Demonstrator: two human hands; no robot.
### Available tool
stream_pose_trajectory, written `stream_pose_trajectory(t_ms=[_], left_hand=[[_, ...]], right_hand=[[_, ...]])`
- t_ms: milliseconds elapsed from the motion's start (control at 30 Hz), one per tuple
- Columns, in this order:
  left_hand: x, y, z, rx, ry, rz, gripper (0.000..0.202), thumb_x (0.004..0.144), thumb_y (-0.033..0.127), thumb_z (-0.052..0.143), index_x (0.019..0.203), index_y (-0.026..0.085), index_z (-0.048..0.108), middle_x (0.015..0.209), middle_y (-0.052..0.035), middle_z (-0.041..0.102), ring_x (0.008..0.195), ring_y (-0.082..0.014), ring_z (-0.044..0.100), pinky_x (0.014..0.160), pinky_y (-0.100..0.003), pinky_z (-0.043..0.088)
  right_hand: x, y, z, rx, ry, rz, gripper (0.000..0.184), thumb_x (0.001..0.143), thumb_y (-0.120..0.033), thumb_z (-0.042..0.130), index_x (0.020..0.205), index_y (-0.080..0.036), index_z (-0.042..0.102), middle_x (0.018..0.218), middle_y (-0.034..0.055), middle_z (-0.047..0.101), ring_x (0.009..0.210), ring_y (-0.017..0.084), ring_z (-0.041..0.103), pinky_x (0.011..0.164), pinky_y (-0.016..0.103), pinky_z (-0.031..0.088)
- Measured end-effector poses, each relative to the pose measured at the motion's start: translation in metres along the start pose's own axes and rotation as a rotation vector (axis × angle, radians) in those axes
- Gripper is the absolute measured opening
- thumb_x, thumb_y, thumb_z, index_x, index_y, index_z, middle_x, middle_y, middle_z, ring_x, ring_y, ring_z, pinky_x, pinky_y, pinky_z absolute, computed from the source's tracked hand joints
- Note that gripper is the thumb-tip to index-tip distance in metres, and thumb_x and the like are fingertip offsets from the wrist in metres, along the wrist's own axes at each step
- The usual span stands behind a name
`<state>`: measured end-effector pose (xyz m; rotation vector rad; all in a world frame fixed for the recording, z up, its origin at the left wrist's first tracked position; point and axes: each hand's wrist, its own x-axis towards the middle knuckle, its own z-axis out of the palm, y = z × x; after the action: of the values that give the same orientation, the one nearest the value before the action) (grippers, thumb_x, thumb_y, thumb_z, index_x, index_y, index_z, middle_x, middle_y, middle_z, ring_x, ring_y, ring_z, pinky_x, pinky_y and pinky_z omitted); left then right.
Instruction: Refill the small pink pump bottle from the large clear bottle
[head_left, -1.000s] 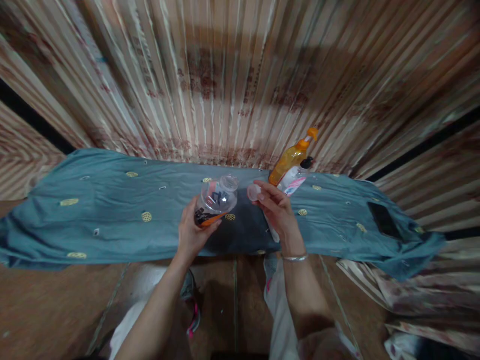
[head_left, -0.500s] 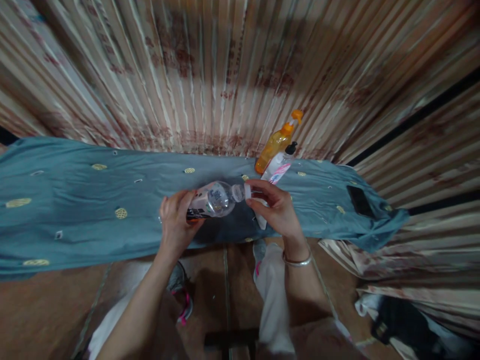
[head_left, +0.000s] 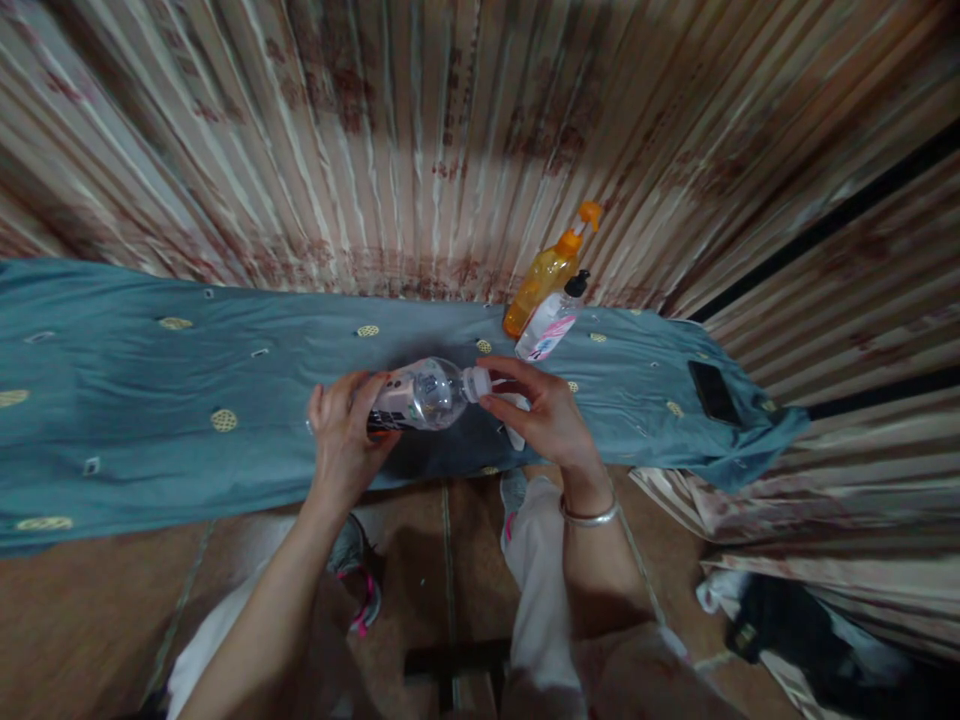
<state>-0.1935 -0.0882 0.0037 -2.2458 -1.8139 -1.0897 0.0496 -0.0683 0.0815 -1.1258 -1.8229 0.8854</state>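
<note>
A clear plastic bottle (head_left: pixel 439 393) with a pink and black label lies nearly level above the cloth, its neck pointing right. My left hand (head_left: pixel 347 420) is wrapped round the labelled lower part. At the mouth sits a white bottle cap (head_left: pixel 478 384), pinched between the thumb and fingers of my right hand (head_left: pixel 541 408). The cap looks seated on the neck; how tightly cannot be seen. Below my right hand a white object (head_left: pixel 516 428) rests on the cloth, partly hidden by the fingers.
An orange spray bottle (head_left: pixel 541 290) and a pump bottle with a black top (head_left: pixel 550 322) stand on the teal cloth (head_left: pixel 150 400) towards the back. A black phone (head_left: pixel 713 392) lies at the right end. Pleated curtains (head_left: pixel 420 150) hang behind.
The cap, in my right fingers, has moved closer onto the bottle's neck, where it now sits straighter. The whole view has shifted slightly, while both hands keep their grip.
</note>
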Motion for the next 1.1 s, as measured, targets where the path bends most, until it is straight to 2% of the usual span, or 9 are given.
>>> stream_pose_trajectory(t_ms=[100,300,533,600,700,767,833,933,1100], left_hand=[[-0.001,-0.001,0.002,0.002,0.003,0.011,0.062,0.072,0.027,0.067,0.13,0.022,0.045,0.128,-0.0148,0.052,0.121,-0.0323,0.048,0.109,-0.052,0.021],[0.0,-0.001,0.001,-0.001,0.013,0.014,0.063,0.071,0.024,0.068,0.13,0.023,0.045,0.128,-0.014,0.052,0.121,-0.0325,0.048,0.11,-0.052,0.021],[-0.001,-0.001,0.0,0.004,0.012,0.024,0.064,0.071,0.024,0.068,0.13,0.024,0.044,0.128,-0.0141,0.051,0.121,-0.0321,0.048,0.109,-0.052,0.022],[-0.001,-0.001,0.001,-0.009,0.01,0.02,0.065,0.071,0.024,0.069,0.13,0.024,0.044,0.128,-0.0139,0.052,0.121,-0.0318,0.048,0.109,-0.052,0.022],[-0.001,-0.002,0.001,-0.029,0.001,0.009,0.065,0.071,0.027,0.069,0.131,0.023,0.044,0.128,-0.0146,0.052,0.122,-0.0325,0.047,0.109,-0.053,0.022],[-0.001,-0.003,0.003,-0.033,0.001,0.01,0.064,0.072,0.028,0.069,0.13,0.022,0.044,0.129,-0.0154,0.052,0.122,-0.0326,0.047,0.108,-0.054,0.022],[0.0,-0.003,0.004,-0.046,0.023,0.015,0.064,0.071,0.029,0.07,0.129,0.021,0.044,0.128,-0.0156,0.052,0.121,-0.0322,0.048,0.108,-0.053,0.023],[0.001,-0.003,0.007,-0.117,0.075,-0.004,0.065,0.069,0.032,0.072,0.127,0.02,0.045,0.124,-0.0149,0.056,0.118,-0.0318,0.05,0.105,-0.052,0.029],[0.003,0.003,0.01,-0.375,0.041,-0.17,0.073,0.063,0.039,0.077,0.126,0.018,0.047,0.123,-0.0132,0.059,0.114,-0.0299,0.055,0.099,-0.045,0.041]], right_hand=[[0.0,0.001,0.0,-0.044,0.001,0.019,0.036,0.08,-0.035,0.066,0.115,-0.025,0.063,0.109,0.0026,0.069,0.087,0.016,0.068,0.082,0.031,0.056],[0.001,0.002,0.001,-0.085,-0.009,0.015,0.036,0.081,-0.037,0.065,0.115,-0.023,0.062,0.107,0.0033,0.07,0.089,0.017,0.068,0.084,0.031,0.055],[0.002,-0.005,0.002,-0.258,-0.008,0.034,0.033,0.085,-0.046,0.059,0.102,-0.019,0.067,0.085,0.0032,0.071,0.078,0.017,0.067,0.073,0.029,0.053],[0.002,-0.006,0.002,-0.267,0.015,0.049,0.042,0.082,-0.049,0.062,0.112,-0.019,0.064,0.091,0.0046,0.071,0.08,0.018,0.067,0.074,0.03,0.053],[0.001,-0.007,0.002,-0.182,0.003,0.027,0.061,0.077,-0.047,0.068,0.131,-0.023,0.051,0.115,0.0066,0.066,0.093,0.019,0.066,0.08,0.032,0.055],[0.001,-0.009,0.002,-0.146,-0.042,-0.012,0.056,0.08,-0.042,0.067,0.131,-0.025,0.051,0.122,0.0054,0.064,0.097,0.018,0.065,0.083,0.031,0.054],[0.003,-0.015,0.001,-0.183,-0.071,-0.037,0.045,0.084,-0.037,0.062,0.127,-0.025,0.055,0.12,0.0042,0.065,0.096,0.018,0.066,0.085,0.032,0.053],[0.01,-0.031,-0.002,-0.307,-0.103,-0.072,0.038,0.086,-0.031,0.059,0.123,-0.022,0.058,0.114,0.0045,0.069,0.092,0.019,0.067,0.085,0.033,0.052],[0.032,-0.068,-0.009,-0.489,-0.229,-0.277,0.035,0.085,-0.022,0.06,0.12,-0.02,0.06,0.118,0.0059,0.067,0.106,0.021,0.063,0.091,0.034,0.047]])
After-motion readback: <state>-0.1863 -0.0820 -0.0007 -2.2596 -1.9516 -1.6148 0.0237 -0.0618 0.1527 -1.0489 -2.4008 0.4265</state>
